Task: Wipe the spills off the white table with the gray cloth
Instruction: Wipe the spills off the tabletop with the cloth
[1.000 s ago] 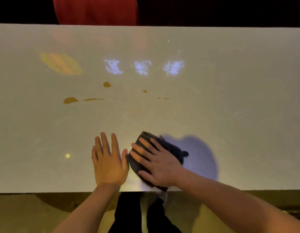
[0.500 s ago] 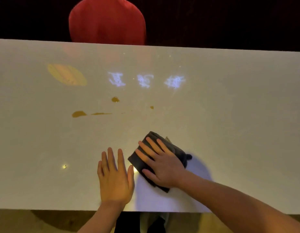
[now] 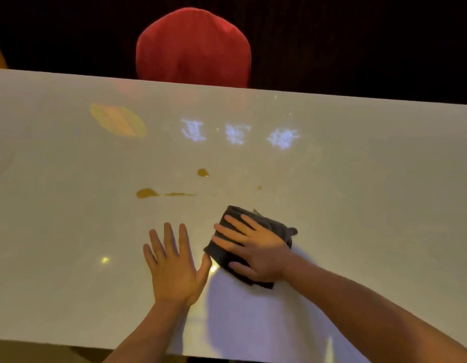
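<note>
The folded gray cloth lies on the white table near its front middle. My right hand presses flat on top of the cloth, fingers spread and pointing up-left. Just left of it my left hand rests palm down on the bare tabletop, holding nothing. Brown spills sit farther back: a blot with a thin streak to the left, a round drop, and a small faint drop just beyond the cloth.
A red chair back stands behind the table's far edge. Projected light marks, several white glyphs and an orange oval, lie on the far part of the tabletop. A small light spot glints at front left.
My right hand has slid the cloth forward, away from the front edge and toward the spills. The small specks right of the faint drop no longer show. The view tilted up.
</note>
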A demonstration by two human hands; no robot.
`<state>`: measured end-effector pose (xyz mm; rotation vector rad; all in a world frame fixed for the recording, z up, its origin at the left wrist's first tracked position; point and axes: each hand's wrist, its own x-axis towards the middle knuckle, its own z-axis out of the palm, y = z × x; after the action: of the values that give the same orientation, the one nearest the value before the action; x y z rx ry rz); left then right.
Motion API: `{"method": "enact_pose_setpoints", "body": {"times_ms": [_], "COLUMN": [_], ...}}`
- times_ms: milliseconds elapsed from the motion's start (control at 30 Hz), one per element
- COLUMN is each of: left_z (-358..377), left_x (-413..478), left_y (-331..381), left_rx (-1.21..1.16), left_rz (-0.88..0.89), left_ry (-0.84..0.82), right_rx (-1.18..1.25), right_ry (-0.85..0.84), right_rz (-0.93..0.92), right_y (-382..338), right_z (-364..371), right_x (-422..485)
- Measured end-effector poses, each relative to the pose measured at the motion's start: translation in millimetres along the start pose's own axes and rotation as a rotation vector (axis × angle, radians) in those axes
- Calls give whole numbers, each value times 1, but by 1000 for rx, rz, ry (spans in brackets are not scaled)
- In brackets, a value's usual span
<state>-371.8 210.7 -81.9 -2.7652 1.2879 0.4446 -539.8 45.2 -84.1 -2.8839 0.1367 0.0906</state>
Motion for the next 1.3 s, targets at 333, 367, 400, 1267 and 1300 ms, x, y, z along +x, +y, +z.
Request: {"method": "enact_pose_setpoints", "body": {"times_ms": [333, 367, 400, 1267, 1300], "left_z": [7, 5, 4, 0, -1], "left_x": [7, 7, 8, 4, 5], "left_y": [-7, -9, -9, -2, -3], "left_rx": [-76, -92, -112, -110, -108], "left_rz": [50, 64, 69, -46, -46], "left_ry": [63, 70, 81, 65, 60], "right_rx": [-3, -2, -17, 0, 1], "right_ry": [138, 89, 34, 179, 189], "right_rz": [701, 460, 241, 963, 905], "right_y": [26, 3, -14, 114, 88], "right_z": [-10, 3, 12, -46, -39], "right_x": [52, 41, 26, 139, 144]}}
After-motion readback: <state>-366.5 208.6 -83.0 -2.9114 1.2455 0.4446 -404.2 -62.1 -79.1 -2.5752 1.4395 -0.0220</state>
